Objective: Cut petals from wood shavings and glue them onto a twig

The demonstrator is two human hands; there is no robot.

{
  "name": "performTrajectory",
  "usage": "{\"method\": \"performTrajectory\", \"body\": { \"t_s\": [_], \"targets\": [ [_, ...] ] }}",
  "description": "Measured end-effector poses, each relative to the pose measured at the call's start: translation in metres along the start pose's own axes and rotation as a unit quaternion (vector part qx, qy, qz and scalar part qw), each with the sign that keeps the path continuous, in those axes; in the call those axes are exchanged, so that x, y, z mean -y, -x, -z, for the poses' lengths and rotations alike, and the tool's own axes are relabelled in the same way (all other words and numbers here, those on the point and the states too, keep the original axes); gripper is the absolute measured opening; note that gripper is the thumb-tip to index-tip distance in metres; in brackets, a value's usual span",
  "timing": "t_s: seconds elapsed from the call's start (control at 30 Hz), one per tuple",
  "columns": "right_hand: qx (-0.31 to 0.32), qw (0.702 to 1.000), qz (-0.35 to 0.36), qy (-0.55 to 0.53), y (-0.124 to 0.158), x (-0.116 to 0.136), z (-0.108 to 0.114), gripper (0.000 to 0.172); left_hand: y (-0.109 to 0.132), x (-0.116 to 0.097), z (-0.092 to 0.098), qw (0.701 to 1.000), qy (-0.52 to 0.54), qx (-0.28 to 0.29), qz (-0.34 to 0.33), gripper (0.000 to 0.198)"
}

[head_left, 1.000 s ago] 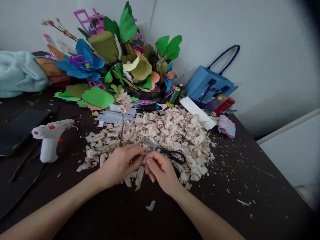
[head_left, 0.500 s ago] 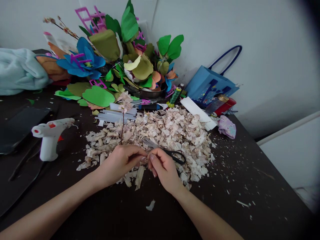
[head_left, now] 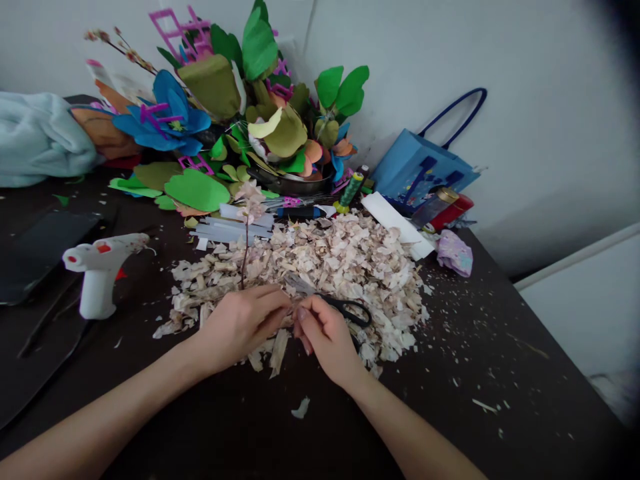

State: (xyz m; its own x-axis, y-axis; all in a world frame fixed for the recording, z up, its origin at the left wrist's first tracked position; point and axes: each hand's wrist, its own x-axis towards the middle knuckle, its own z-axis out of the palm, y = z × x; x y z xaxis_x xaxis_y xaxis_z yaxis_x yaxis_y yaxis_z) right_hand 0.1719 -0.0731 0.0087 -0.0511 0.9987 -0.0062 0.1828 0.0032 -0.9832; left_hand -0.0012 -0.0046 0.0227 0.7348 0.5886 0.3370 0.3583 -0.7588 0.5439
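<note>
Pale wood shavings point(head_left: 320, 267) lie in a wide heap under both hands. The left hand point(head_left: 240, 327) is curled closed, and a thin dark stem point(head_left: 245, 263) rises from it nearly upright, with a small shaving flower point(head_left: 249, 207) on top. The right hand point(head_left: 325, 350) is pinching close against the left one, but what is between them I cannot tell. Black-handled scissors point(head_left: 325, 300) lie just beyond this right hand

Craft workspace, foam flowers point(head_left: 163, 107), hot glue gun point(head_left: 97, 277), wood shavings point(head_left: 345, 267)
</note>
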Motion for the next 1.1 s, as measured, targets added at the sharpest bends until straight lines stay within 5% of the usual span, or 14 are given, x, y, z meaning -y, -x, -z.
{"method": "performTrajectory", "body": {
  "t_s": [0.2,0.47,0.67,1.1],
  "targets": [
    [0.018,0.961,-0.088,-0.261,-0.004,-0.005,-0.003,0.029,-0.003,-0.002,0.0,0.972,0.183,-0.005,0.147,0.017],
    [0.029,0.922,-0.145,-0.359,-0.007,-0.004,-0.005,0.035,-0.004,-0.009,0.0,0.955,0.251,0.001,0.16,0.016],
    [0.019,0.943,-0.119,-0.309,-0.006,-0.009,-0.005,0.032,-0.003,-0.008,-0.001,0.964,0.227,0.0,0.139,0.014],
    [-0.021,0.998,-0.03,-0.042,-0.003,-0.009,0.0,0.036,0.004,0.001,-0.009,0.994,-0.055,-0.05,-0.078,0.022]
  ]
}}
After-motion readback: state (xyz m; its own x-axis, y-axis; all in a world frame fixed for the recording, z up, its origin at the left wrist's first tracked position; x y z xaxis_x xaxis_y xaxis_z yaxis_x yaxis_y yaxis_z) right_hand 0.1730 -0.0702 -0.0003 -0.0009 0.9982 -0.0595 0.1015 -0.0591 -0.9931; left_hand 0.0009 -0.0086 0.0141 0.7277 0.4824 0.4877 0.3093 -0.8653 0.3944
